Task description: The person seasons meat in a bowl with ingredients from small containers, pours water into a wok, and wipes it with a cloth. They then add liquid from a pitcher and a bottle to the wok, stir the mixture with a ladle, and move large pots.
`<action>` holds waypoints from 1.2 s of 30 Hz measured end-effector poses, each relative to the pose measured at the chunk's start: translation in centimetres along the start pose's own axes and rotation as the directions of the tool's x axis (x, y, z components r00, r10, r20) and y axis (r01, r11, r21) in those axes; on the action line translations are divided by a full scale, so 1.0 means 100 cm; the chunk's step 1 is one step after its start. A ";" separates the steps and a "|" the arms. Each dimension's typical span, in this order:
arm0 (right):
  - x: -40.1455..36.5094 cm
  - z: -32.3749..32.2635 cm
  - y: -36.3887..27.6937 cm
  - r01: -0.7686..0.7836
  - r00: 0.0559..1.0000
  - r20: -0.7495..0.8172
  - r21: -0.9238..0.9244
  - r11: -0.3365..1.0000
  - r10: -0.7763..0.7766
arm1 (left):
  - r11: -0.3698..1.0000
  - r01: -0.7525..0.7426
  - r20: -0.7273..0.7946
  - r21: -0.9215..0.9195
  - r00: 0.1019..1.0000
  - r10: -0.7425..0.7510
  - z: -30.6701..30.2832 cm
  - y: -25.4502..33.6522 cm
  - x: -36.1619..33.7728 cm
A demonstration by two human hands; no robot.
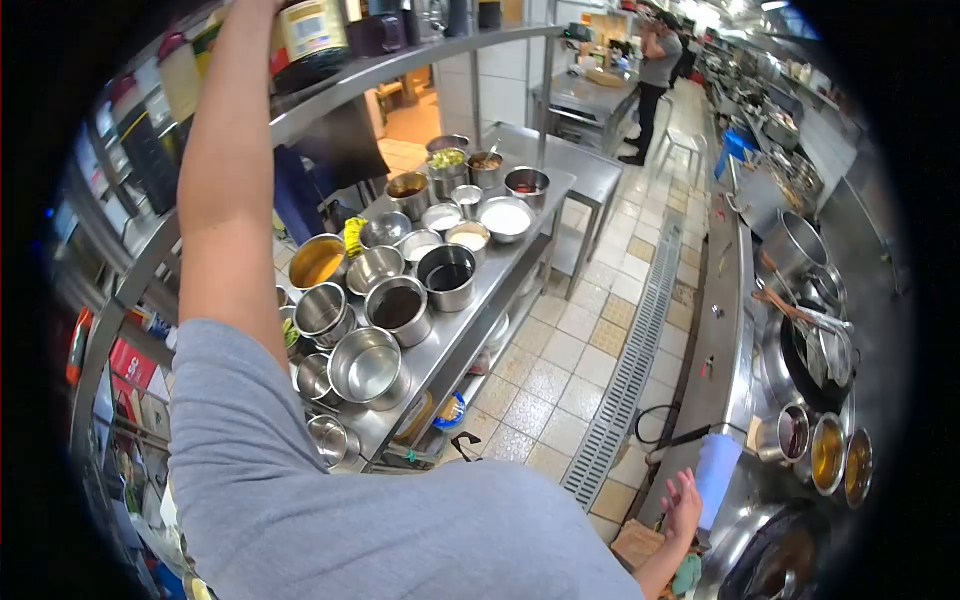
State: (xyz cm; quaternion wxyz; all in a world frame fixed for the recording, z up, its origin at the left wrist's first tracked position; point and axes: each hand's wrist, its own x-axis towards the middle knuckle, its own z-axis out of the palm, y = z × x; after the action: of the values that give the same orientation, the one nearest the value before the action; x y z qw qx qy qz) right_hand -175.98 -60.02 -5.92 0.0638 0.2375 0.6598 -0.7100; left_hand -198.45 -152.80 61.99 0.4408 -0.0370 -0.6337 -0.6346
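My left arm reaches up to the overhead metal shelf [420, 62], and the hand is cut off by the top edge of the view. Nearest to its wrist stands a dark container with a pale label [312, 28]; whether the hand touches it cannot be seen. Low on the right, my right hand [683, 508] has its fingers apart and holds nothing. Just beside it is a blue-wrapped handle [718, 480]. A brown folded cloth [637, 545] and a green cloth [688, 575] lie below that hand.
Several metal pots and bowls, including a pot of clear liquid [367, 367], crowd the steel table [425, 362] on the left. Woks [790, 560] and sauce pots [827, 452] line the right counter. A floor drain [635, 350] runs between. Another person [657, 75] stands far back.
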 end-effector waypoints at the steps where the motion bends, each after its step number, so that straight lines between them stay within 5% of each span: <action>1: 0.000 0.006 0.000 0.007 1.000 -0.004 -0.004 1.000 -0.007 | 0.999 0.042 0.237 -0.018 0.971 -0.037 -0.078 -0.027 0.097; 2: 0.001 0.012 -0.001 0.018 1.000 -0.016 -0.004 1.000 -0.018 | 0.975 -0.041 -0.086 0.220 0.994 0.061 -0.025 -0.017 0.003; 9: -0.044 0.035 -0.099 0.186 0.959 0.183 0.161 0.969 -0.215 | 0.776 -0.183 0.007 0.604 0.975 0.224 0.034 -0.064 -0.090; 11: -0.049 0.031 -0.094 0.218 0.824 0.357 0.518 0.827 -0.441 | 0.764 -0.230 0.034 0.603 0.964 0.264 0.060 -0.054 -0.137; 12: -0.038 0.026 -0.080 0.241 0.832 0.319 0.531 0.812 -0.455 | 0.763 -0.255 0.050 0.593 0.958 0.281 0.073 -0.048 -0.163; 14: -0.005 0.011 -0.029 0.020 0.972 0.215 0.336 0.942 -0.097 | 0.790 -0.310 0.111 0.530 0.948 0.297 0.113 -0.044 -0.225; 16: -0.013 0.012 0.000 0.220 0.964 0.189 -0.182 0.958 -0.186 | 0.843 -0.344 0.202 0.414 0.938 0.283 0.163 -0.047 -0.295; 17: -0.029 0.012 0.009 0.048 0.961 0.256 0.216 0.975 -0.104 | 0.880 -0.342 0.263 0.330 0.929 0.262 0.195 -0.053 -0.331; 18: -0.051 0.012 -0.002 -0.107 0.944 0.313 0.588 0.802 -0.104 | 0.924 -0.311 0.344 0.222 0.912 0.224 0.235 -0.065 -0.371; 19: -0.057 0.015 -0.003 -0.020 0.949 0.260 0.618 0.786 -0.181 | 0.960 -0.255 0.434 0.118 0.883 0.181 0.277 -0.081 -0.417; 20: -0.063 0.018 -0.002 0.113 0.967 0.135 0.536 0.837 -0.217 | 0.987 -0.155 0.536 0.031 0.836 0.114 0.319 -0.097 -0.471; 23: -0.072 0.023 -0.007 0.124 0.974 0.016 0.795 0.593 -0.224 | 0.978 0.185 0.852 -0.095 0.523 -0.016 0.424 -0.128 -0.705; 24: -0.076 0.025 -0.009 0.148 0.976 -0.023 0.806 0.573 -0.218 | 0.994 -0.057 0.925 -0.097 0.363 0.111 0.442 -0.162 -0.764; 25: -0.080 0.023 -0.010 0.104 0.971 0.025 0.851 0.515 -0.238 | 0.948 0.193 0.929 -0.254 0.323 0.183 0.453 -0.131 -0.836; 26: -0.085 0.017 -0.007 0.053 0.963 0.075 0.888 0.457 -0.258 | 0.937 0.161 0.941 -0.311 0.187 0.281 0.464 -0.129 -0.889; 27: -0.087 0.013 0.005 0.073 0.967 0.045 0.895 0.440 -0.250 | 0.885 -0.124 0.894 -0.448 -0.038 0.447 0.470 -0.136 -0.918; 28: -0.085 0.005 0.022 0.218 0.914 -0.062 0.907 0.359 -0.400 | 0.716 -0.358 0.800 -0.599 -0.290 0.525 0.474 -0.143 -0.943; 29: -0.096 -0.003 0.022 0.351 0.829 -0.168 0.899 0.261 -0.534 | 0.715 -0.338 0.790 -0.612 -0.306 0.532 0.478 -0.151 -0.959; 30: -0.124 -0.022 0.036 0.123 0.856 -0.024 0.980 0.159 -0.516 | 0.726 -0.397 0.825 -0.561 -0.334 0.455 0.485 -0.162 -0.968; 31: -0.158 -0.038 0.039 0.133 0.856 -0.039 0.980 0.146 -0.516 | 0.728 -0.462 0.859 -0.506 -0.349 0.375 0.496 -0.183 -0.976; 33: -0.217 -0.067 0.050 0.134 0.859 0.045 0.942 0.308 -0.510 | 0.676 -0.616 0.883 -0.405 -0.455 0.114 0.515 -0.354 -0.994; 34: -0.239 -0.082 0.063 0.169 0.851 0.072 0.901 0.399 -0.521 | 0.648 -0.715 0.817 -0.260 -0.521 -0.247 0.512 -0.361 -0.978; 35: -0.259 -0.095 0.078 0.197 0.843 0.104 0.854 0.482 -0.528 | 0.719 -0.694 0.760 0.018 -0.458 -0.461 0.500 -0.381 -0.961; 36: -0.274 -0.109 0.098 0.210 0.910 0.073 0.767 0.606 -0.408 | 0.707 -0.707 0.725 0.028 -0.472 -0.501 0.482 -0.423 -0.946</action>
State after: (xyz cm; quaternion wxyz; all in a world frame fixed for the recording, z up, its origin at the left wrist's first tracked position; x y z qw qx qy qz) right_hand -145.16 -56.80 -3.48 -0.0841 0.0363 0.3296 -0.9397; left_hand -191.13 -72.11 -18.57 -0.2721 -0.4820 -0.8286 0.0844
